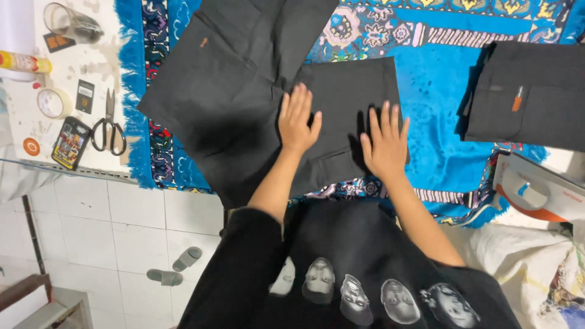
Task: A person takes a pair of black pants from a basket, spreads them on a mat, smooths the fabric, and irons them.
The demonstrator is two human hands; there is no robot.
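Pressing flat on black trousers (268, 103), fingers spread, gripping nothing: left hand (298, 122); right hand (385, 143); blue patterned cloth (439, 79) beneath.

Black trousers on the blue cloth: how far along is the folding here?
Done: one folded dark garment lies apart at the right. In hand: left hand and right hand press flat on the black trousers, one leg folded across. Left: the upper part lies spread open, unfolded.

The tabletop (73, 67) has a blue patterned rug (439, 79) on it, with black pants (244, 91) and folded pants (536, 97) on the rug, and scissors (108, 125) beside it.
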